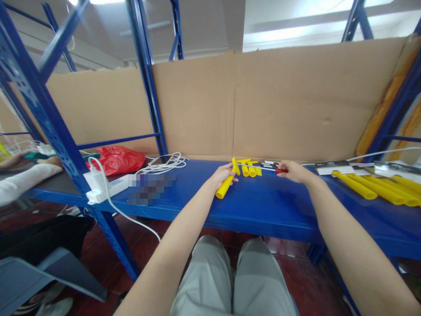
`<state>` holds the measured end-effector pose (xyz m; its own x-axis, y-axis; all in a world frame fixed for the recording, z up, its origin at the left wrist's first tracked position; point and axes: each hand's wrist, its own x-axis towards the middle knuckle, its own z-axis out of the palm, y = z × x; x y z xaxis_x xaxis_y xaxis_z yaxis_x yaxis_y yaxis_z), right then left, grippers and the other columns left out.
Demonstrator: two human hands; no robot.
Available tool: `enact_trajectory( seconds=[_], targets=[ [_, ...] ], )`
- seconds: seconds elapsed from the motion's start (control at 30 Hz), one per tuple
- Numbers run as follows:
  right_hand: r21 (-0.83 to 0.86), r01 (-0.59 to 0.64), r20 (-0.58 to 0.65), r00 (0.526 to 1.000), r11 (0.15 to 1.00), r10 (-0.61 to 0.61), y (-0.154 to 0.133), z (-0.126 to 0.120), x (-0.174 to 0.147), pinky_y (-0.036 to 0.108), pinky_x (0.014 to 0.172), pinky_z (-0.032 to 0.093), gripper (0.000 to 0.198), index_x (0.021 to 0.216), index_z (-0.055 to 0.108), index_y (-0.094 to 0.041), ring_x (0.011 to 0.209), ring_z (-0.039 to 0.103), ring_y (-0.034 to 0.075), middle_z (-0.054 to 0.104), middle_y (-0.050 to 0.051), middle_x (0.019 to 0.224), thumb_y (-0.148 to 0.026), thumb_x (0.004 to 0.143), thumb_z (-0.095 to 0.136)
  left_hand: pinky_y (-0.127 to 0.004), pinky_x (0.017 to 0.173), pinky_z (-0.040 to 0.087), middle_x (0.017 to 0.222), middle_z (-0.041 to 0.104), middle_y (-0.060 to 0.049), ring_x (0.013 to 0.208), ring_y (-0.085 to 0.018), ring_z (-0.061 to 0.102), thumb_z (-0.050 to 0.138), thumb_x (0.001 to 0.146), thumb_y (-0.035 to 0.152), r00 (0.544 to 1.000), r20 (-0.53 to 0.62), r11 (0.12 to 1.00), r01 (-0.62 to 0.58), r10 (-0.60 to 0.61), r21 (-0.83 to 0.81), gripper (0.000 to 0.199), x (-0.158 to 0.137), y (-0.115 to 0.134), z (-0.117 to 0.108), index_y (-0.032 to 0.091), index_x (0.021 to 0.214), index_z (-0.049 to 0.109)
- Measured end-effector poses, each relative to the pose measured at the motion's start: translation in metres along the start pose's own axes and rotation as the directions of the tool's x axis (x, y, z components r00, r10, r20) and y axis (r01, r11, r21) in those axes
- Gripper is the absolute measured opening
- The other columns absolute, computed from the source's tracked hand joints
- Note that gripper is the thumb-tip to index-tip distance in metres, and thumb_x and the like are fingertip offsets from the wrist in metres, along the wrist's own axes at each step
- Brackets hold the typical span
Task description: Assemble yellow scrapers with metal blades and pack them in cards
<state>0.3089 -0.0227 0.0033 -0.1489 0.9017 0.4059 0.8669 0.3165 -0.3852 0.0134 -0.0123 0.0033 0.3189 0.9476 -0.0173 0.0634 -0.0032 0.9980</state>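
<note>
My left hand (225, 176) is closed around a yellow tube with a crosspiece (224, 188), tilted with its round end towards me. My right hand (290, 171) grips the red handle of a screwdriver (281, 170). Its long thin shaft runs left to the top of the yellow tube; whether the tip touches it is too small to tell. Just behind the shaft, several more yellow pieces with crosspieces (252, 171) lie side by side on the blue shelf (263, 206). Small black-and-white items (270, 164) sit between these and my right hand.
Several plain yellow tubes (357, 185) lie at the right near flat boxes (334, 168). On the left are a white power strip (108, 188), a coiled white cable (171, 163) and a red plastic bag (119, 160). Cardboard (279, 101) walls the back. Another person's sleeve (29, 182) shows far left.
</note>
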Motion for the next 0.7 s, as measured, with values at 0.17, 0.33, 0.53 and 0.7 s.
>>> enact_trajectory(
  seconds=[0.17,0.33,0.53,0.7],
  targets=[
    [-0.017,-0.022,0.003,1.000,1.000,0.022,-0.0008,-0.0002,-0.0005,0.030,0.065,0.048,0.013,0.069,0.049,-0.024,0.067,0.059,0.019,0.061,0.002,0.067,-0.023,0.064,0.061,-0.016,0.043,0.041,0.124,0.062,-0.011,0.056,-0.007,0.063,0.046,0.084,-0.002,1.000,-0.009,1.000,0.004,-0.004,0.025,0.067,-0.0005,-0.0001,0.0014,0.024,0.146,0.040],
    [-0.011,-0.003,0.021,1.000,1.000,0.003,0.0022,-0.0004,0.0002,0.031,0.068,0.049,0.013,0.070,0.049,-0.024,0.072,0.061,0.020,0.062,0.002,0.067,-0.027,0.065,0.062,-0.016,0.041,0.040,0.127,0.060,-0.012,0.054,-0.006,0.061,0.045,0.084,-0.002,1.000,-0.002,1.000,0.008,-0.008,0.018,0.069,-0.0012,0.0002,0.0021,0.023,0.147,0.037],
    [-0.015,-0.007,0.025,1.000,1.000,0.008,0.0036,-0.0003,0.0008,0.031,0.068,0.049,0.016,0.069,0.051,-0.024,0.073,0.061,0.020,0.064,0.002,0.069,-0.029,0.064,0.065,-0.016,0.041,0.039,0.127,0.061,-0.012,0.054,-0.006,0.062,0.045,0.085,-0.003,1.000,-0.003,1.000,0.008,-0.008,0.023,0.068,-0.0013,0.0006,0.0022,0.024,0.147,0.038],
    [0.017,-0.036,0.075,0.997,0.999,0.034,0.0009,-0.0016,-0.0012,0.031,0.068,0.049,0.019,0.069,0.052,-0.023,0.071,0.062,0.020,0.066,0.004,0.073,-0.032,0.062,0.067,-0.016,0.043,0.041,0.127,0.061,-0.011,0.054,-0.006,0.062,0.045,0.085,-0.002,1.000,-0.003,0.999,0.008,-0.008,0.031,0.066,-0.0024,0.0015,0.0025,0.023,0.146,0.039]
  ],
)
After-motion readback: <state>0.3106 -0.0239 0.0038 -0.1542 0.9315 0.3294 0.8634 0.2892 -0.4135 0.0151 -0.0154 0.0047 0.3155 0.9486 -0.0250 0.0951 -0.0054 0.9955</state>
